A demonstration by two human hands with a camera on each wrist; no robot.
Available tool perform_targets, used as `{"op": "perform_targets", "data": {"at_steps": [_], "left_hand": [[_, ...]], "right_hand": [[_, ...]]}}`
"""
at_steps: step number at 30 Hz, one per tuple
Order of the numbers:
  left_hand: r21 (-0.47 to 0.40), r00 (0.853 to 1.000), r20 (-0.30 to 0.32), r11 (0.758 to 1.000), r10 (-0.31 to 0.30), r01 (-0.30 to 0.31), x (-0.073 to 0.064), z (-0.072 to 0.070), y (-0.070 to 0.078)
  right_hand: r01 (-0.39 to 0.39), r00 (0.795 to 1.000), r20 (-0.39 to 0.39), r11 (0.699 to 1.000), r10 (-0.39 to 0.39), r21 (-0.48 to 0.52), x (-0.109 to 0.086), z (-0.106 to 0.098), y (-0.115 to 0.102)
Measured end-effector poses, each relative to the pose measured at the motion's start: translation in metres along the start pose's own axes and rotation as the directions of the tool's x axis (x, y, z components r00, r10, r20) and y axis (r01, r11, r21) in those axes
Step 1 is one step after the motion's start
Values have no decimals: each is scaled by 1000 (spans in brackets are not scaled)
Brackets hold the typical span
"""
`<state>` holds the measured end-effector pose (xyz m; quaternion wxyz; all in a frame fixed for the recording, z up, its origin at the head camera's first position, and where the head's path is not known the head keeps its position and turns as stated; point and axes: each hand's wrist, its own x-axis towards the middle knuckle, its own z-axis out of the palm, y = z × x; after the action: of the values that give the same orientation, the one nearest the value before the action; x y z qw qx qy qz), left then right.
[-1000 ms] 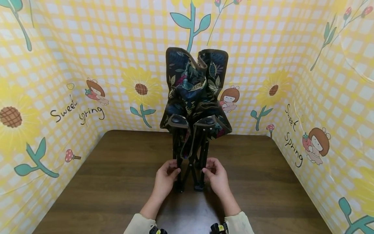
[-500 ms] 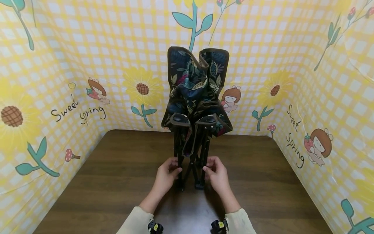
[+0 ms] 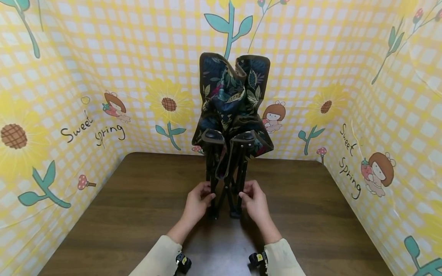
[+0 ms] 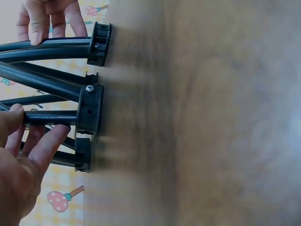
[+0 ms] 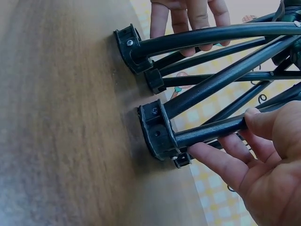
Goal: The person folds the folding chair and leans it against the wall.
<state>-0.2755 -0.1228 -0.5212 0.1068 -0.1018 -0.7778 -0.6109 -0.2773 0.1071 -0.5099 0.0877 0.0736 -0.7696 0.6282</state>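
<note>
A folding camping chair point(image 3: 226, 99) stands upright, folded nearly shut, at the middle of the table. Its dark leaf-patterned fabric is bunched between two back flaps, and its black tube legs cross below. My left hand point(image 3: 195, 202) pinches a front leg low down on the left, thumb in front and fingers behind. On the opposite side, my right hand point(image 3: 256, 201) holds the other front leg at the same height. The wrist views show black plastic feet point(image 4: 90, 109) at the leg ends, close to the tabletop; whether all touch it I cannot tell.
The brown wooden table point(image 3: 138, 214) ends just behind the chair. Yellow checked cloth walls point(image 3: 138, 76) with printed flowers and figures enclose the left, back and right sides. A small black camera point(image 3: 183, 262) is strapped at the left wrist, another point(image 3: 256, 260) at the right.
The chair has shifted slightly away from me, and both hands have moved along with it. Their grip on the legs looks the same, and the chair's folded shape is nearly unchanged.
</note>
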Motion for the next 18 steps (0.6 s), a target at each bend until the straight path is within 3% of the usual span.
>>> {"op": "perform_targets", "data": {"at_steps": [8,16,18], "left_hand": [[-5,1000,4,1000,3,-3,11,-2,-7],[44,1000,2,999,1,-1,19,-1,-11],[41,1000,-8,999,-2,3,20,0,-7]], "right_hand": [[23,1000,-7,999,-23,-33,9,4,2],[34,999,-13,999,-34,-25,16,6,6],[38,999,-10,999,-38,-33,18,6,8]]}}
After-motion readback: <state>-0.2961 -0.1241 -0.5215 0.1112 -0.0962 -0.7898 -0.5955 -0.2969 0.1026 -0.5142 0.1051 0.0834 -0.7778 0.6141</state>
